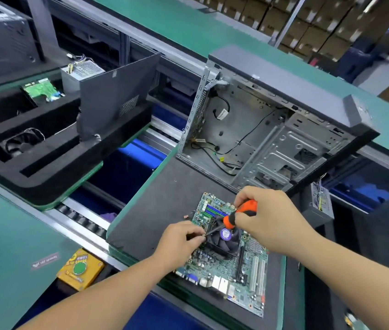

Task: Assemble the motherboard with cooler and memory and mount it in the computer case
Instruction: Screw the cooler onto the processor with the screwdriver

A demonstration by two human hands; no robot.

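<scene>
the motherboard [234,270] was green, with blue memory slots [214,210] and white expansion slots [257,275]. the cooler [222,239] fan was black with a purple centre label. the screwdriver [238,214] had an orange handle with black patches. the mat [164,206] beneath was dark grey, edged green. the computer case [279,129] was dark grey outside, bare silver metal inside, with black cables. a yellow box [80,270] carried a green round button.
</scene>
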